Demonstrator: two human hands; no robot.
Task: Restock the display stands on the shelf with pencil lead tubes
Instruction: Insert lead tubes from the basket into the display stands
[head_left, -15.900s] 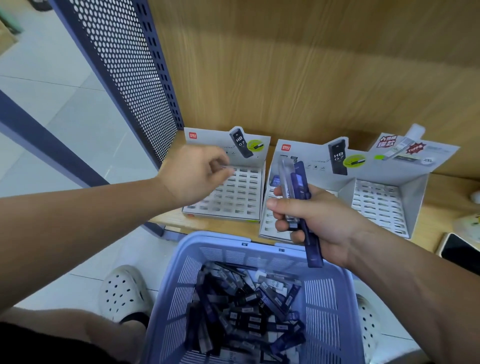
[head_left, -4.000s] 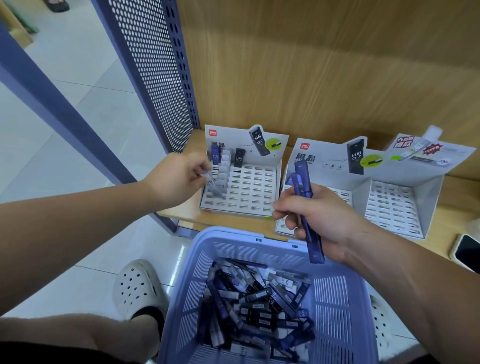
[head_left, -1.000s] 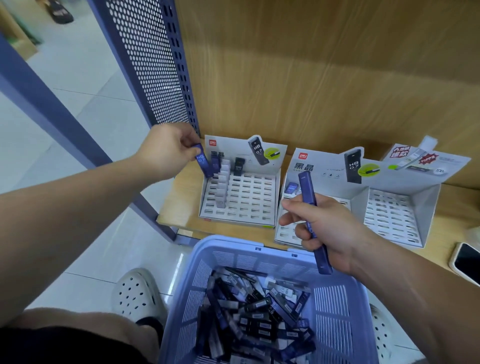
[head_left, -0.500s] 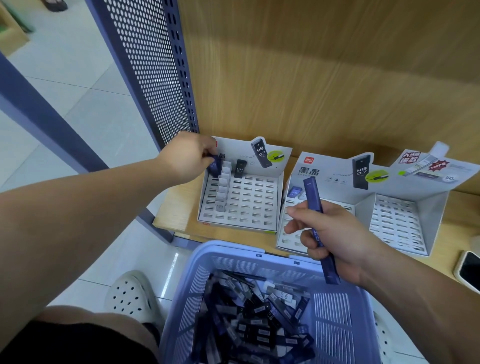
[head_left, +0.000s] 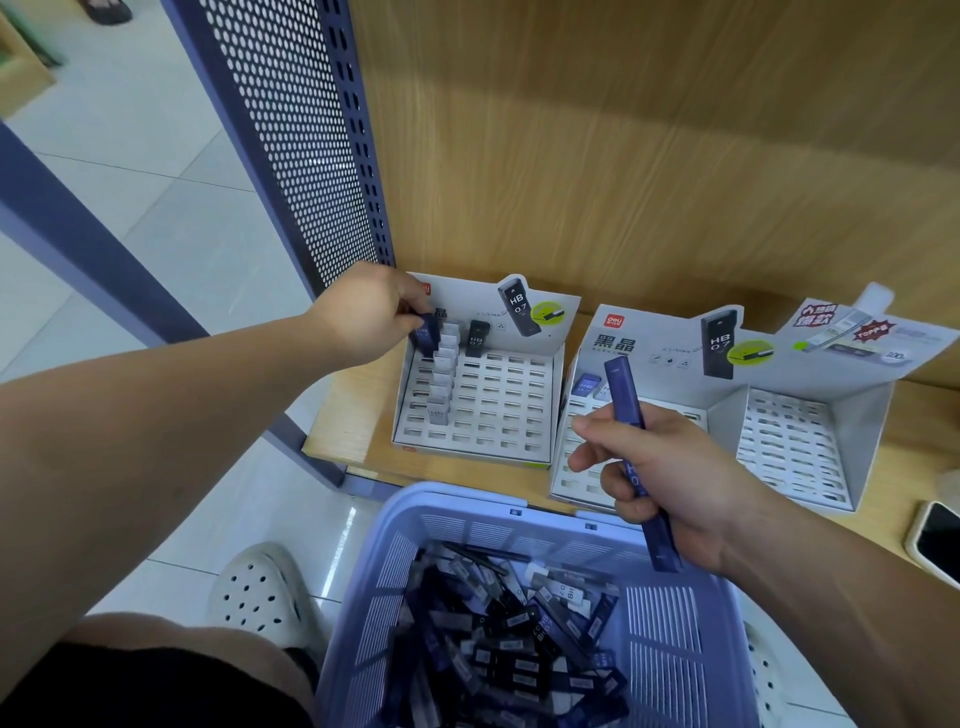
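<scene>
Head camera shows my left hand (head_left: 371, 312) pinching one blue lead tube (head_left: 427, 332) at the back left corner of the left display stand (head_left: 483, 415), with its lower end at a slot. I think I should keep the tube upright, line it up with the slot beside the white row (head_left: 444, 374), and press gently so the cardboard does not bend. My right hand (head_left: 670, 478) is curled around a long blue stick of tubes (head_left: 623, 395), above the purple basket (head_left: 467, 501), which holds many more. The left stand's card reads "HB 0.7" (head_left: 519, 307). The middle stand (head_left: 576, 486) carries a red "deli" logo (head_left: 614, 323) and the characters 黑晶.
</scene>
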